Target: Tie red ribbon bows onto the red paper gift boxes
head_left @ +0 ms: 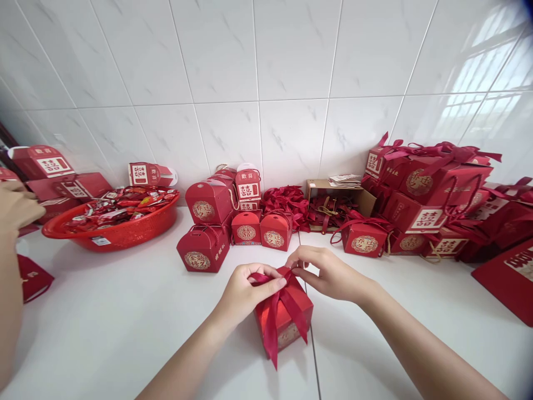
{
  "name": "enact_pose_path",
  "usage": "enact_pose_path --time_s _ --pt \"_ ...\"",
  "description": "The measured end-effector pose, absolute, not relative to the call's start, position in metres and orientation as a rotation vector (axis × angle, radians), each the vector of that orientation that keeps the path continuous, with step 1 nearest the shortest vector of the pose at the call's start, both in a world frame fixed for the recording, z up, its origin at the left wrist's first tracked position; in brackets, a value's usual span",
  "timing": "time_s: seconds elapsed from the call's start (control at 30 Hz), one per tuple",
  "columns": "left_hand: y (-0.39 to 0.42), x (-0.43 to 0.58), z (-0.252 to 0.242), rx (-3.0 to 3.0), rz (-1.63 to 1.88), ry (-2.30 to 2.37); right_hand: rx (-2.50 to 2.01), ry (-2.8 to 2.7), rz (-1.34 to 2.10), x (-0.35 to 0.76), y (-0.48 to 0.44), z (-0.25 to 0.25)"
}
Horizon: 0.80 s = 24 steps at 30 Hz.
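A small red gift box [283, 316] with a gold emblem stands on the white table in front of me. Dark red satin ribbon [271, 330] is looped at its top, and two loose tails hang down over the near side. My left hand [254, 286] pinches the ribbon between thumb and fingers at the left of the bow. At the box's far right top edge, the fingers of my right hand [322, 272] are closed on the ribbon too. The knot itself is partly covered by my fingers.
A red plastic basket [112, 240] heaped with wrapped sweets stands at the left. Behind my box are several red boxes [203, 248], a pile of ribbons [285, 205] and an open carton [366, 200]. Beribboned boxes [433, 183] are stacked right. Another person's arm [10, 278] reaches in at far left.
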<state>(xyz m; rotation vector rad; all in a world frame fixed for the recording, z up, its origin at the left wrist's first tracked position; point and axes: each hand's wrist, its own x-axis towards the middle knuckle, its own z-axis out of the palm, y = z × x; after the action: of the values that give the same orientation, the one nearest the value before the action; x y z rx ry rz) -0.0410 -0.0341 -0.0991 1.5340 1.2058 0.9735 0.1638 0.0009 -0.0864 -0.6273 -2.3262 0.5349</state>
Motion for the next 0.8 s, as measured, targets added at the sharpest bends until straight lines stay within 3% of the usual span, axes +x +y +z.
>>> enact_pose_path --time_s 0.4,0.8 --pt "-0.028 -0.043 -0.107 1.614 1.034 1.249 -0.695 -2.221 0.663 0.177 0.01 -0.088" --pt "-0.027 -0.059 -0.093 1.412 0.92 1.044 -0.808 -2.42 0.46 0.179 -0.011 -0.067"
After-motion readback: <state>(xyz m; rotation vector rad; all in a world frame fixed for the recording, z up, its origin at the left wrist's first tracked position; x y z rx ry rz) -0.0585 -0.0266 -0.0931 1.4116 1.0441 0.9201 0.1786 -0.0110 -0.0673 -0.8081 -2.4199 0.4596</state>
